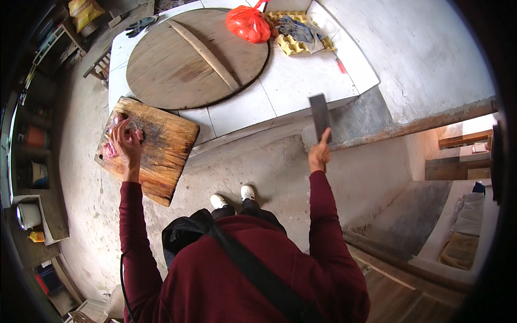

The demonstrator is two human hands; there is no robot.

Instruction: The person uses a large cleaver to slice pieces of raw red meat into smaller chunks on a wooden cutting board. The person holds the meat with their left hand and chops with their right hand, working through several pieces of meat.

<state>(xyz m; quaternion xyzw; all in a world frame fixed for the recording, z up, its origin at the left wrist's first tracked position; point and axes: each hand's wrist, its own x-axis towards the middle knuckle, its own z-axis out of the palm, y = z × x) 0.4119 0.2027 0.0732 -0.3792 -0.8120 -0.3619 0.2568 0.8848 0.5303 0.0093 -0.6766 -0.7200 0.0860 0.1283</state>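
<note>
Over a thick wooden chopping board (173,141) at the left, my left hand (128,149) has its fingers bent and apart. Raw meat (111,146) lies beside and partly under those fingers, with a small cut piece close to the thumb; the hand hides some of it, and firm contact is hard to make out. Well to the right of the board, my right hand (320,155) is closed round the handle of a cleaver (320,116). Its dark, wide blade is raised, pointing away from me, and my index finger is stretched along it.
A round wooden lid (161,64) with a crossbar covers part of the white tiled counter (237,114). Behind stand a red plastic bag (247,24) and yellow egg trays (291,47) with gloves on them. Another dark glove (141,26) lies at the far left. A wall (425,48) borders the right.
</note>
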